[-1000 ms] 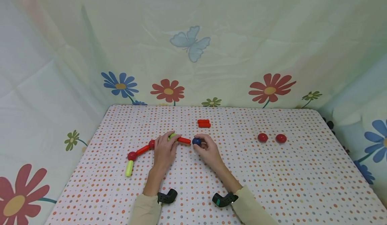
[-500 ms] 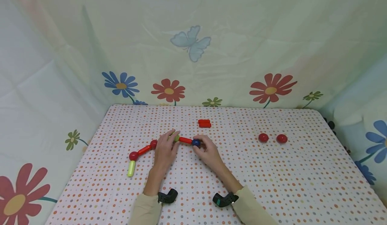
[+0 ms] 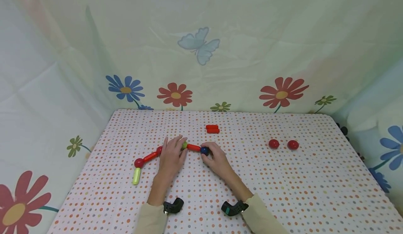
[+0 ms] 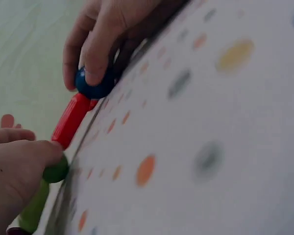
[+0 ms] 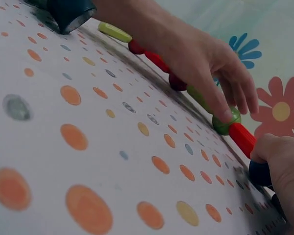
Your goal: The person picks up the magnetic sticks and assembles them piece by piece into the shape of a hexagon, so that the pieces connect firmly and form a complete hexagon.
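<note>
A chain of balls and rods lies on the dotted tabletop. Its right end is a blue ball (image 3: 204, 150), pinched between the thumb and fingers of my right hand (image 3: 219, 161). A red rod (image 3: 193, 147) joins it to a green ball (image 5: 225, 120). My left hand (image 3: 170, 160) arches over the chain, thumb at the green ball and other fingers loosely extended. Partly hidden beneath it is a yellow-green rod (image 5: 198, 98). Leftward follow a red ball (image 3: 159, 150), another red rod (image 3: 150, 156), a second red ball (image 3: 139, 163) and an end yellow-green rod (image 3: 136, 176).
Two loose red rods (image 3: 212, 129) lie side by side beyond the hands. Off to the right rest two loose red balls (image 3: 274, 143). A floral cloth (image 3: 239, 52) hangs behind the table (image 3: 283, 192) and at both sides.
The blue ball, at first apart from the red rod, now meets its end and has shifted slightly nearer the person. My left hand's fingers have spread and loosened; the chain moved slightly right.
</note>
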A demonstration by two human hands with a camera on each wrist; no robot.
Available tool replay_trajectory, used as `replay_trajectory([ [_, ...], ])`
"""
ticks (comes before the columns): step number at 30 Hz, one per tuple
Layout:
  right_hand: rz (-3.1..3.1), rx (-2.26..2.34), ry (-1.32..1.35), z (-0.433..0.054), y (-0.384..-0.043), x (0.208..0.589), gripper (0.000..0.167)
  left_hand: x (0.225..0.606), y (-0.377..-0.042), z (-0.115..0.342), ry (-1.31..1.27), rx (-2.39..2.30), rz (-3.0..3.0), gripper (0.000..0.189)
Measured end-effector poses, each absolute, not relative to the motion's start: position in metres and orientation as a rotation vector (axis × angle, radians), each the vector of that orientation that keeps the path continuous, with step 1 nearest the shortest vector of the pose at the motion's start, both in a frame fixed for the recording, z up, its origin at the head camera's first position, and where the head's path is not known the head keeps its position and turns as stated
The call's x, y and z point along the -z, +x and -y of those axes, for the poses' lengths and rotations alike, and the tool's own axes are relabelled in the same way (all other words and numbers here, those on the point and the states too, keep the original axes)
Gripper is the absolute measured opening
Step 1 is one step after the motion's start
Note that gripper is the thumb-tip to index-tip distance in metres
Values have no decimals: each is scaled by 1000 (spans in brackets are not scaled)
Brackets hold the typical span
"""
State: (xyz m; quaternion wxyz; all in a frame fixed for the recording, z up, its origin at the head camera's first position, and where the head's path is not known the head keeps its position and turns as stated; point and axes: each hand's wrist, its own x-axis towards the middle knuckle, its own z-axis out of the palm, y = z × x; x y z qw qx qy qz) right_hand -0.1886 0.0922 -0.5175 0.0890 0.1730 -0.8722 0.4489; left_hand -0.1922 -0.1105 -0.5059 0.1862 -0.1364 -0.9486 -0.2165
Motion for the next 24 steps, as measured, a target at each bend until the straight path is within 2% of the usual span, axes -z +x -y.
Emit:
replay_trajectory([
  [3,2608,-1343,520,-91,-188,517,34,484,-187,129,-357,544,2775,48],
  [7,2618,-1345,505,-91,-188,515,35,460,-180,163,-198,547,2899,45],
  [13,2611,-1337,499,-93,-189,513,34,457,-175,207,-23,572,3041,40],
  [24,2617,-1298,427,-99,-191,515,38,468,-177,198,-122,528,3130,39],
])
